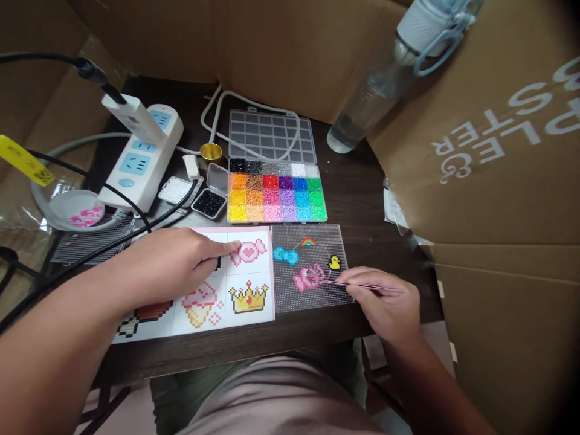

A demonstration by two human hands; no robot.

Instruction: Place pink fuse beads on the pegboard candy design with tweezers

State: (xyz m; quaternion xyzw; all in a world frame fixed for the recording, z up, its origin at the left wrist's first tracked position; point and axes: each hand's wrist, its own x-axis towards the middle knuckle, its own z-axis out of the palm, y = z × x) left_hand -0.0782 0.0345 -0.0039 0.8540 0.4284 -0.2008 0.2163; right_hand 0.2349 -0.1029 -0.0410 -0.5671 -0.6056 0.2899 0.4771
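My left hand (181, 264) points at a pink candy picture (248, 252) on the pattern sheet (258, 275); its index finger is stretched out, the others curl under, and nothing is held. In my right hand (388, 302) a pair of thin pink tweezers (338, 283) is pinched, tips at the right side of a pink bead candy (308, 278). That candy sits on a clear pegboard (294, 299), with gaps inside its pink outline. Also on the board are a blue bead bow (286, 256), a small rainbow (309, 243) and a yellow duck (335, 262).
Behind the board stands an open bead box (277, 196) with many colours. Small cases of black beads (209, 203) and white beads (174, 191) lie left of it. A power strip (140, 160), cables, a gold cup (211, 153), a water bottle (376, 90) and cardboard walls surround the table.
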